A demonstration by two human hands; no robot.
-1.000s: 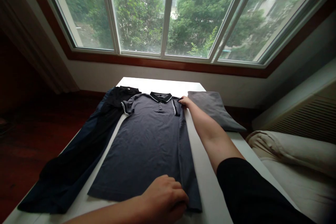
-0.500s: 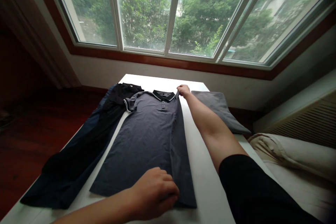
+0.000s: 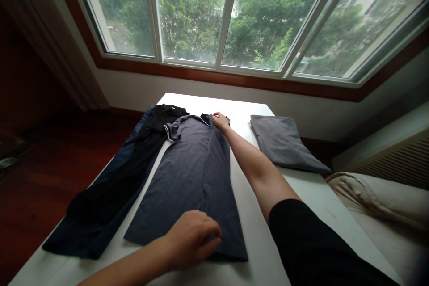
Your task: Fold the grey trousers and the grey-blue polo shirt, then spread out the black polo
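Note:
A dark grey polo shirt (image 3: 177,174) with a black, white-edged collar is spread on a white table (image 3: 335,228), its hem toward me. My right hand (image 3: 220,121) pinches the shirt near the collar at the far end, hiding part of the collar. A lengthwise fold runs down the shirt from there. At the hem end my left hand (image 3: 196,237) is closed over the cloth, fingers curled; the cloth in its grip is mostly hidden. The shirt's right side is turned inward over the front, covering the buttons.
Left of the shirt lie black and dark navy garments (image 3: 110,187), layered lengthwise. A folded grey cloth (image 3: 281,140) lies on the table's far right. Beyond it is a rolled beige bundle (image 3: 378,196). A window (image 3: 191,13) fills the wall behind.
My right hand has moved left toward the collar, carrying the shirt's right edge inward over the buttons. My left hand has shifted slightly left, and the fold moved with it.

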